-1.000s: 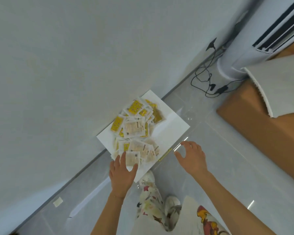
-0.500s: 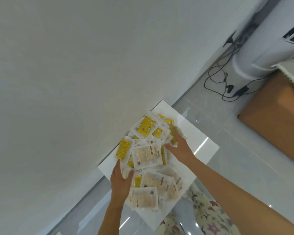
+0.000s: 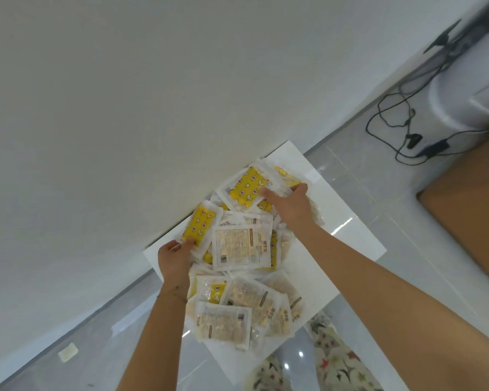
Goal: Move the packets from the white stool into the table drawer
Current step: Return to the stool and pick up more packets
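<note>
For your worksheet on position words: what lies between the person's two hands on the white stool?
In the head view, heaped packets fill the stretch between the left hand and the right hand.

Both my arms reach forward, bare. Left hand (image 3: 173, 259) curls, fingers bent, gripping at the near-left side. Right hand (image 3: 290, 203) lies palm down farther out, fingers spread and slightly flexed, wrist straight.

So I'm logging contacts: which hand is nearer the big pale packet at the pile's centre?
Left. The left hand sits just beside the big pale packet; the right hand lies further up.
</note>
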### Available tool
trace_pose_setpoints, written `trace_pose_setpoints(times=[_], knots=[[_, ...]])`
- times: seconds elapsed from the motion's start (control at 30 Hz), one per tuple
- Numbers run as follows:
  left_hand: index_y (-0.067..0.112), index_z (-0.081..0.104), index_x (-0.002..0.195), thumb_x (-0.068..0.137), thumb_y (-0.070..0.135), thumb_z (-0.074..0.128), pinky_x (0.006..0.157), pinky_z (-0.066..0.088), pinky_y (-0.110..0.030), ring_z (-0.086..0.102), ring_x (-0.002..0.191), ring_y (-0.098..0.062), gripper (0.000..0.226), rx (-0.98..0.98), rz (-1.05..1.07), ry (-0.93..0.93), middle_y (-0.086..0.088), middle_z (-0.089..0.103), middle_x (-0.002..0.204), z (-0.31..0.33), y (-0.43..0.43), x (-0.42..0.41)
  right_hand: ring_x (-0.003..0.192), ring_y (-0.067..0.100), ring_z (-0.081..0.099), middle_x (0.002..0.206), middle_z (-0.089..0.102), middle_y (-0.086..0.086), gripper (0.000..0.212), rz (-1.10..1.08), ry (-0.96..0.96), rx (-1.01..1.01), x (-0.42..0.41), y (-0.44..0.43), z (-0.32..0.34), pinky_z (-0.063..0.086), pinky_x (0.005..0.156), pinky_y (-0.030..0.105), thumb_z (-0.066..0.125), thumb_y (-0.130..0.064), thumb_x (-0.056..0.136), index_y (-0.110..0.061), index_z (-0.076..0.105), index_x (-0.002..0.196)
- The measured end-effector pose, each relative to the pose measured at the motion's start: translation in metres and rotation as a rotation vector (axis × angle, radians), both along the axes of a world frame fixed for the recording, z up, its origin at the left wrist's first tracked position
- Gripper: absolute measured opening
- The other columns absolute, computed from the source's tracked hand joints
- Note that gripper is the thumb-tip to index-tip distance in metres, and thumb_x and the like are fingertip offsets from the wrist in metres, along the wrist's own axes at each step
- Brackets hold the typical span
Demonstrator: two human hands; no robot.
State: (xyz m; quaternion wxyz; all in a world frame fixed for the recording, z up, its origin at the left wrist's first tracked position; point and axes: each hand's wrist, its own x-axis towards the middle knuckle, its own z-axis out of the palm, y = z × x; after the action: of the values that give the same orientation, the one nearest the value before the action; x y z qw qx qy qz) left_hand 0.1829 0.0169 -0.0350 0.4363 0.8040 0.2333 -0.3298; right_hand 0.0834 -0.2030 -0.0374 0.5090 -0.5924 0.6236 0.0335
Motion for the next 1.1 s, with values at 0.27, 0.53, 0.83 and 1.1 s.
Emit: trace_pose_setpoints(times=[0.27,0.53,0.83,1.1], knots=[[0.014,0.058,0.095,0.097,0.011,0.05,0.083,0.049,-0.03,0.061,0.085,-0.015,0.008,-0.264,-0.018,-0.064,-0.001,0.063,0.092,0.021,0.007,-0.008,0.117,0.028,0.054,0.127,0.055,0.005,0.076,0.21,0.036,-0.025,0.002,-0.006,0.004,0.047,0.095,0.041,0.067,-0.058,0.078,-0.014,0.041,0.134],[0.021,0.041,0.126,0.096,0.014,0.054,0.084,0.055,-0.038,0.065,0.102,-0.022,0.033,-0.333,-0.007,-0.072,-0.004,0.064,0.114,0.025,0.0,-0.041,0.081,0.02,0.054,0.08,0.052,-0.006,0.028,0.036,-0.134,-0.075,-0.015,-0.003,0.005,0.043,0.061,0.023,0.076,-0.026,0.079,-0.015,0.053,0.087],[0.036,0.027,0.131,0.059,0.026,0.089,0.086,0.055,-0.041,0.061,0.106,-0.022,0.095,-0.128,-0.262,-0.144,0.003,0.058,0.114,0.008,-0.031,-0.067,0.087,0.017,0.064,0.096,0.067,0.002,0.028,-0.145,-0.263,-0.024,-0.024,0.012,0.009,0.054,0.077,0.03,0.072,-0.011,0.083,-0.009,0.063,0.109],[0.019,0.062,0.116,0.084,0.014,0.072,0.066,0.055,-0.016,0.069,0.089,-0.006,0.034,-0.23,-0.15,-0.123,0.006,0.072,0.101,0.023,-0.005,-0.067,0.091,0.021,0.063,0.099,0.065,0.008,0.02,-0.254,-0.337,0.029,-0.05,-0.009,0.02,0.054,0.087,0.041,0.063,-0.006,0.086,-0.017,0.061,0.103]])
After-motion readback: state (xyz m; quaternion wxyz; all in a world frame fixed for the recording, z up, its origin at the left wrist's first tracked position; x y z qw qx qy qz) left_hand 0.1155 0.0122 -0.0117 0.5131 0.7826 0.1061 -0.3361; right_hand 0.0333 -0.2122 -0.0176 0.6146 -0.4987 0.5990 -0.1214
